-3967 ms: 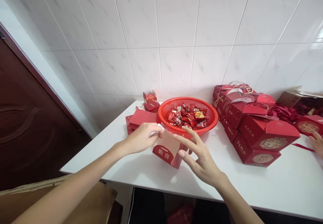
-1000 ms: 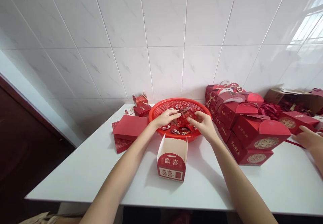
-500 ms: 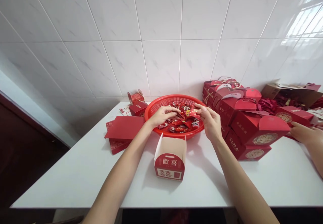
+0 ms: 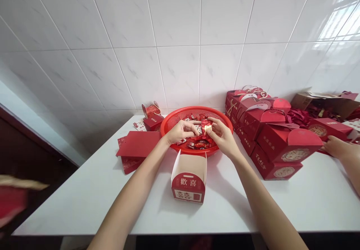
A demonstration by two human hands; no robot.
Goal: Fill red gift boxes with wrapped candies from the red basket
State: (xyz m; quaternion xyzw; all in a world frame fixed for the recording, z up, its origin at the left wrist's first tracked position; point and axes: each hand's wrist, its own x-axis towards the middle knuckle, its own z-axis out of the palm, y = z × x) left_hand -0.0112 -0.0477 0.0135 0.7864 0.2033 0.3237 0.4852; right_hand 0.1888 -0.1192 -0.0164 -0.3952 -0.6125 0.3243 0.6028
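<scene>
Bare tabletop (image 4: 84,205) flanks the open box (image 4: 188,187); stacked boxes (image 4: 288,146) block farther right.

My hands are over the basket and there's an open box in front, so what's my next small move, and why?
I'd probably bring your right hand toward you and lower its wrapped sweet into the open box: the sweet is in your fingers, and the box stands open just this side of the red basket.

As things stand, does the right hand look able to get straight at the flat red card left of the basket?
Probably not: the left hand and its forearm lie between the right hand and the flat red card, and the right hand's fingers hold a red packet.
</scene>
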